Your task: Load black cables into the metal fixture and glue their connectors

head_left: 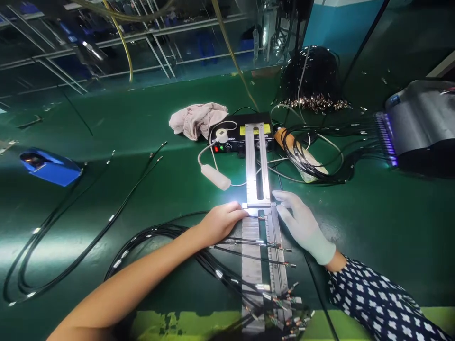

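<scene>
My bare left hand [224, 221] is closed in a pinch at the left edge of a slotted metal rule fixture [251, 270]. From its fingertips a black cable [262, 217] sticks out to the right, its stripped end lying over the slot. My right hand [303, 226], in a white glove, rests just right of the fixture's crosspiece with fingers and thumb apart and nothing between them. Below my left hand, a bundle of black cables [156, 232] loops round, and several stripped ends lie across the fixture's lower part.
A black control box [232, 137] stands behind the fixture, with a pinkish cloth [199, 119] and a white lamp [215, 177]. To the right are a wooden handle [284, 137] and a grey machine [423, 128]. A blue holder [51, 166] sits left; a cable pile [311, 76] lies behind.
</scene>
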`<state>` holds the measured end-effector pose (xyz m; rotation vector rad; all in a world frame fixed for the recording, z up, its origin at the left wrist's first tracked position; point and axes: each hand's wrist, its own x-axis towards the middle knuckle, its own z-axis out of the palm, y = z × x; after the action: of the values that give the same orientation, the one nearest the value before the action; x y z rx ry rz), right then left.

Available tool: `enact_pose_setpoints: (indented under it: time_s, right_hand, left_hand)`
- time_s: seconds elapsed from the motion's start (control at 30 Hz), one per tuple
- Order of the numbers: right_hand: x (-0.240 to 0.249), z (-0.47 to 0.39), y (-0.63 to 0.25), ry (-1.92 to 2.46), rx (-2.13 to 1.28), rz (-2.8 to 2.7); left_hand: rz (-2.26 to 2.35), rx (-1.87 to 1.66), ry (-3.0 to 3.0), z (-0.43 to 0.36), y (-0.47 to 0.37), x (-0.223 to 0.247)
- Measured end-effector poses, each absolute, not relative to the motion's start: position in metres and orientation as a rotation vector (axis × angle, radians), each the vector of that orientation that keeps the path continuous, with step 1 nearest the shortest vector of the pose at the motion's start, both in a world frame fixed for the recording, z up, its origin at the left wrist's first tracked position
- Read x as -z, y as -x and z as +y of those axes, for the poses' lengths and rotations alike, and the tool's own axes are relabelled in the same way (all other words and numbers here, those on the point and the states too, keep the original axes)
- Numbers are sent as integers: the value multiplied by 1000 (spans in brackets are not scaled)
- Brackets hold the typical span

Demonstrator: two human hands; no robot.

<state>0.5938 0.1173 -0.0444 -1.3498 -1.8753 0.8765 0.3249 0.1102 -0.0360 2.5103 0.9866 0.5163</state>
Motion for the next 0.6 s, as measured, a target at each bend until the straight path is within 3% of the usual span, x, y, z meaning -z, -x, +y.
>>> enact_pose_setpoints:
  time_s: [0.4, 0.6]
  right_hand:
    - [46, 119, -593, 1301, -860, -1933]
    - [47, 121, -594, 1298, -881, -1944]
  left_hand:
    - [994, -633, -2242, 107, -332, 35]
    - [1185, -564, -2596, 83, -314, 43]
